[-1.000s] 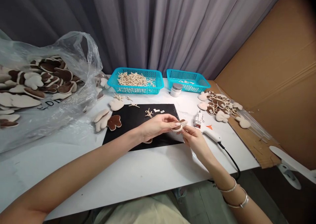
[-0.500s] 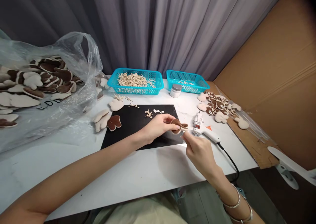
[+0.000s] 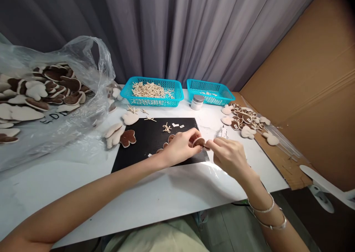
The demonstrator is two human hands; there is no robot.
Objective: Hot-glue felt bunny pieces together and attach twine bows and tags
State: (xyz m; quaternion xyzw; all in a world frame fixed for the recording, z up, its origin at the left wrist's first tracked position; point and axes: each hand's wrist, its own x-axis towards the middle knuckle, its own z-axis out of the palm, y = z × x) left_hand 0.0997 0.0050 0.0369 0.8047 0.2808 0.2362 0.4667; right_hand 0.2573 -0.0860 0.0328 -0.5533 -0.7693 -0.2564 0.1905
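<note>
My left hand (image 3: 181,147) and my right hand (image 3: 229,154) meet over the right edge of the black mat (image 3: 144,141). Both pinch one small brown-and-cream felt piece (image 3: 198,142) between their fingertips. Another brown felt piece (image 3: 166,144) lies on the mat just left of my left hand. My right hand covers most of the white glue gun (image 3: 222,132), of which only the nozzle shows.
A clear plastic bag (image 3: 52,96) of felt pieces fills the left. Two teal baskets (image 3: 153,91) (image 3: 210,91) stand at the back, one with straw bows. A small jar (image 3: 197,101), a heap of finished pieces (image 3: 246,120), and loose felt shapes (image 3: 122,133) lie around.
My right hand has come back up to the felt piece and now hides the glue gun. My left hand has dropped slightly toward the mat. A brown piece now shows beside it.
</note>
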